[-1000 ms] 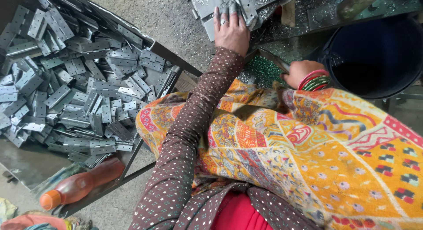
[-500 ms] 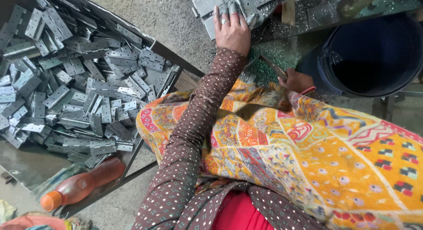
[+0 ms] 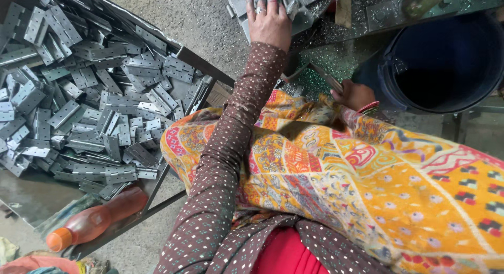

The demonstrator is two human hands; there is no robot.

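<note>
My left hand (image 3: 270, 23), with a ring on one finger, reaches out in a brown dotted sleeve. It grips a grey metal hinge plate (image 3: 294, 3) in a small stack on the glittery work surface (image 3: 315, 69) at the top. My right hand (image 3: 355, 94), with red bangles at the wrist, sits low by my lap. It holds a thin bent metal strip (image 3: 321, 74) that points left. A bright patterned cloth (image 3: 367, 179) covers my knees.
A large tray (image 3: 207, 69) on the left is heaped with several grey metal hinges (image 3: 89, 101). An orange bottle (image 3: 94, 219) lies at its near corner. A dark blue bucket (image 3: 388, 90) stands at the right, close to my right hand.
My right hand has slid a little left and down, away from the bucket. My left hand stays on the hinge plates.
</note>
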